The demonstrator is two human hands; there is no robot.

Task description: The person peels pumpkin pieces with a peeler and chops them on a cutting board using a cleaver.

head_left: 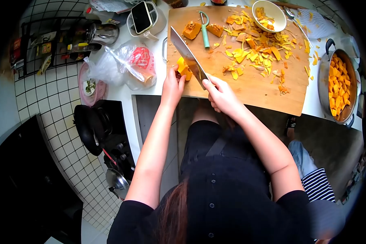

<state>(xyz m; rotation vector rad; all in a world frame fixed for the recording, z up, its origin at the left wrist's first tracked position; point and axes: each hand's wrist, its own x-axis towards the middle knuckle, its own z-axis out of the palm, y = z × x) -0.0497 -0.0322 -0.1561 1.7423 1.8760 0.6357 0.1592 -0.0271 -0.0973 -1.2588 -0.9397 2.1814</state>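
Black short-sleeved garment (240,203) — round buttons (211,205) down its front.

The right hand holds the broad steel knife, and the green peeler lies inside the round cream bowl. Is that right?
Not quite: the green peeler lies on the brown wooden cutting board, not in the cream bowl, as the head view shows. The right hand holds the broad steel knife.

Wide-bladed knife (190,57) slants just R of cut orange pumpkin pc. (184,68) on bd. (240,92)
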